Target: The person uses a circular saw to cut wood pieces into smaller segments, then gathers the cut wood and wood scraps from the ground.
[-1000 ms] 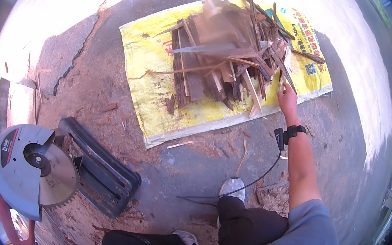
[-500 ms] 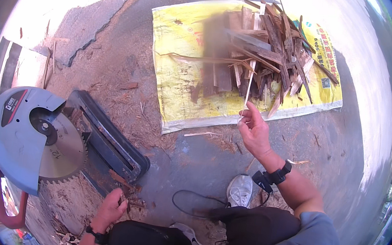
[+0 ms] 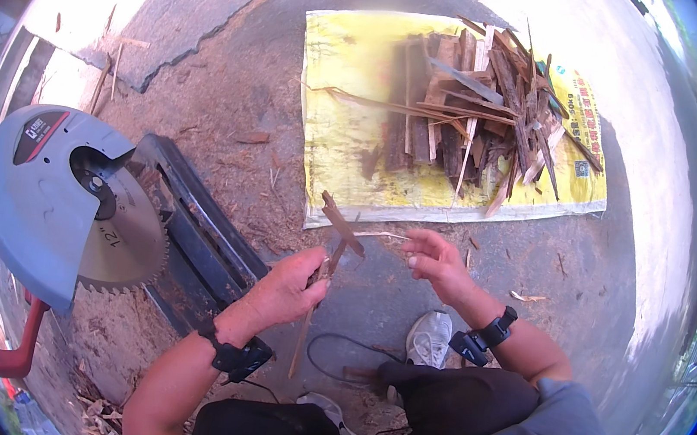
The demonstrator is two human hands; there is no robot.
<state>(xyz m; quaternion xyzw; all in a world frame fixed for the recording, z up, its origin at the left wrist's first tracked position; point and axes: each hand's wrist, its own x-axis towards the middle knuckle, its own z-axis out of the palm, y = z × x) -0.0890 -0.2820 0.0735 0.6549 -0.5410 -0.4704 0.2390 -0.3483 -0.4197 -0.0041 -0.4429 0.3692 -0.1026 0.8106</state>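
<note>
My left hand is closed around some thin brown wood strips, held in front of me over the concrete. One piece slants up past my fingers, and a slim end hangs down below the hand. To the right, my right hand is open, its fingers stretched toward the strips without touching them. Beyond it, a heap of split wood pieces lies on a flattened yellow sack. A thin pale stick juts from the heap's near side.
A cut-off saw with a bare toothed blade and black base stands close on my left. Sawdust and wood scraps litter the concrete. A black cable curls near my shoe.
My left hand has risen from beside the saw base toward the middle, bringing wood strips. My right hand has let go of the pale stick at the heap and drawn back toward me.
</note>
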